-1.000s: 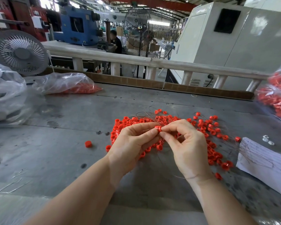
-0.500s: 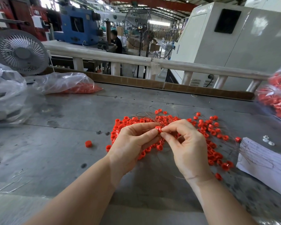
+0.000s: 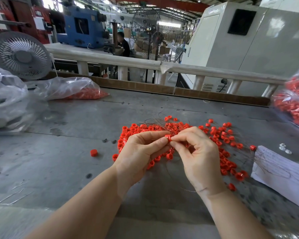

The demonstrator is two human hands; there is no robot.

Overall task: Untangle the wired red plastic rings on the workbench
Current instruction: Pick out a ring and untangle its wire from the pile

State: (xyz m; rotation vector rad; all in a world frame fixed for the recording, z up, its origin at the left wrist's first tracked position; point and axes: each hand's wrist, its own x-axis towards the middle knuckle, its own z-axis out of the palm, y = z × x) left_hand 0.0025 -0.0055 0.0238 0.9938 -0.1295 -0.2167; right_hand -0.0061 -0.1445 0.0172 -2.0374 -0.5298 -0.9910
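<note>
We pinch one red ring (image 3: pixel 168 138) between our left hand (image 3: pixel 141 152) and right hand (image 3: pixel 199 157); wired rings pile (image 3: pixel 221 140) uncounted; one loose ring (image 3: pixel 93 152); three bags.

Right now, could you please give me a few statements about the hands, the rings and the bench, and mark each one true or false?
1. Both hands pinch one red ring between them, the left hand and the right hand meeting at it. True.
2. The pile of wired rings lies inside a plastic bag. False: it lies loose on the workbench.
3. A lone red ring lies apart from the pile, on the left hand's side. True.
4. The white paper lies on the left hand's side of the bench. False: it lies on the right hand's side.
5. The small fan stands at the bench's far left. True.
</note>
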